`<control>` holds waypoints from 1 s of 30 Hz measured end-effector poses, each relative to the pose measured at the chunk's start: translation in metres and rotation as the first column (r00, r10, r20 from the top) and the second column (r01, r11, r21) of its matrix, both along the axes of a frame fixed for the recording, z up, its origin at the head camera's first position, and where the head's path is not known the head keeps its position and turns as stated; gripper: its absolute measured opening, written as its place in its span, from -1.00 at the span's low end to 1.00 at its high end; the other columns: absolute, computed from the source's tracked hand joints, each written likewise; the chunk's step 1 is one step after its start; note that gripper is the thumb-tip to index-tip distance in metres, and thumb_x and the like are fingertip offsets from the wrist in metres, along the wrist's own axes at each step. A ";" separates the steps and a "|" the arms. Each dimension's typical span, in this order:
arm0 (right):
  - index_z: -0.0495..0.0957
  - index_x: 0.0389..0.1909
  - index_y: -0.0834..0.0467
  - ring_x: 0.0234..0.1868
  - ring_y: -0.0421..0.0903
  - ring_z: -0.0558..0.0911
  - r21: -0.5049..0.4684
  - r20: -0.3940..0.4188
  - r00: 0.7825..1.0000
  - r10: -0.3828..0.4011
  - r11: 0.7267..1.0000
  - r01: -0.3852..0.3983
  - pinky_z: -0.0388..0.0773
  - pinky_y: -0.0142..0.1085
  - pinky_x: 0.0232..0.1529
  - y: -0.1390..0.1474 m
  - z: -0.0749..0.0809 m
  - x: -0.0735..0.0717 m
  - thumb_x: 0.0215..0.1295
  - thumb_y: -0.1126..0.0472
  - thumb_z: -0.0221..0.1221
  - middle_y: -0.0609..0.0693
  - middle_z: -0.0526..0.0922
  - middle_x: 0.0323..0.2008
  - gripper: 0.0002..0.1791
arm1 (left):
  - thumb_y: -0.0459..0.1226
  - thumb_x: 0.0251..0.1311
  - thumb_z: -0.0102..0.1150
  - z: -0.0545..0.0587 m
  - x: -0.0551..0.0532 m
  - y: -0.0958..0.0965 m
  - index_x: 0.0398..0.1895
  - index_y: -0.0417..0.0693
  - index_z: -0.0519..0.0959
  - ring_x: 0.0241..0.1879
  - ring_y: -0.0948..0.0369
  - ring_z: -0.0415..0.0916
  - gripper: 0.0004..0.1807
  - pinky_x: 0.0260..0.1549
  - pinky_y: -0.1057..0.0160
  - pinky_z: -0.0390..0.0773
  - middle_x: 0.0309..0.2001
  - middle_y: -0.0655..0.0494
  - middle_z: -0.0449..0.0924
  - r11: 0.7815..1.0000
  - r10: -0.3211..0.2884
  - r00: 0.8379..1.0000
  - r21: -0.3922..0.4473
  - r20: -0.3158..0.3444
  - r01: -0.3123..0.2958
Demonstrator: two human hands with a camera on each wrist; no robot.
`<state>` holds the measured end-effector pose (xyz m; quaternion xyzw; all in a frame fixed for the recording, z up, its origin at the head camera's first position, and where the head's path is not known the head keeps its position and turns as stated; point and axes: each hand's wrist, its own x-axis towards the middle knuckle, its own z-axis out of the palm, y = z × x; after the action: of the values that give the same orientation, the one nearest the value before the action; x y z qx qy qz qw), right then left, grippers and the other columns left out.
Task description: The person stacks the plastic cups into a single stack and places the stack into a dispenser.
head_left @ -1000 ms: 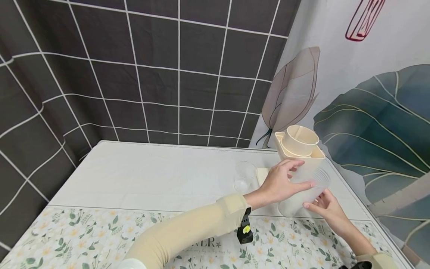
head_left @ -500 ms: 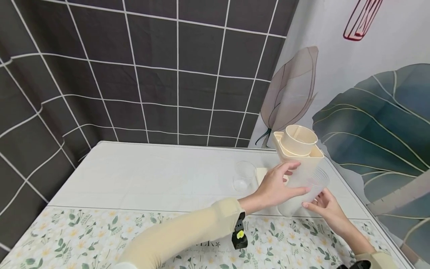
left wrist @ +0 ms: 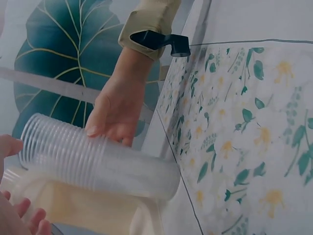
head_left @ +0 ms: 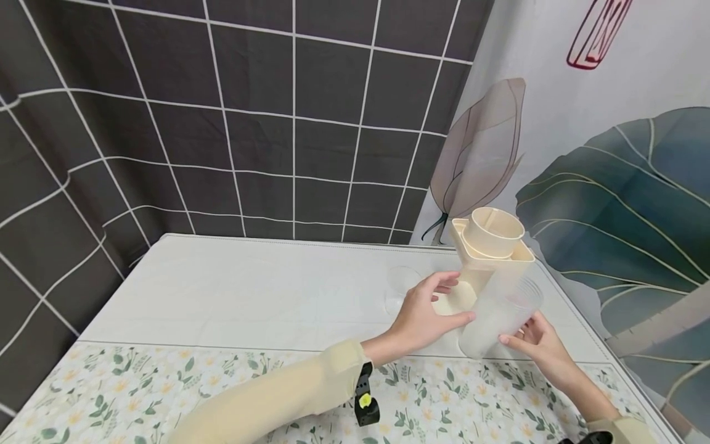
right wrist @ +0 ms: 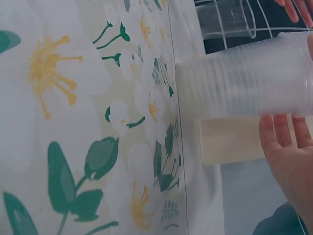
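Observation:
A tall stack of nested clear plastic cups stands on the table at the right, close in front of a cream plastic holder with a round ring on top. My left hand is just left of the stack with thumb and fingers spread, nothing between them. At the stack's lower right side is my right hand. In the right wrist view, the straight fingers of that hand rest right along the cups' side. A single clear cup stands behind my left hand, which partly hides it.
A cream octagonal part sits low beside the holder. White cloth covers the table's far part, and a floral cloth lies along the near part. A dark grid curtain hangs behind, with a leaf-print curtain at the right.
My left hand has drawn back leftward from the upper side of the cup stack, uncovering the cream octagonal part. The stack and my right hand have stayed in place.

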<state>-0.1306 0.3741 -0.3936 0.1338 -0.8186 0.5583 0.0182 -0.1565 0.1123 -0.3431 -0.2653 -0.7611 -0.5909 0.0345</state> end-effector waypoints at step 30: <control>0.06 0.40 -0.06 0.08 -0.68 0.38 0.014 0.011 1.000 -0.013 1.000 0.013 0.42 -0.74 -0.02 0.002 0.000 0.000 0.26 0.45 0.14 -0.48 0.31 0.13 -0.22 | -0.28 0.03 0.39 -0.024 -0.018 -0.061 0.18 -0.10 0.46 0.05 0.13 0.51 -0.41 0.05 0.03 0.53 0.07 0.03 0.58 0.986 0.142 0.989 0.079 0.029 -0.144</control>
<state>-0.1307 0.3758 -0.3939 0.1256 -0.8233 0.5532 0.0165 -0.1748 0.0517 -0.3676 -0.2016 -0.7541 -0.6201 0.0786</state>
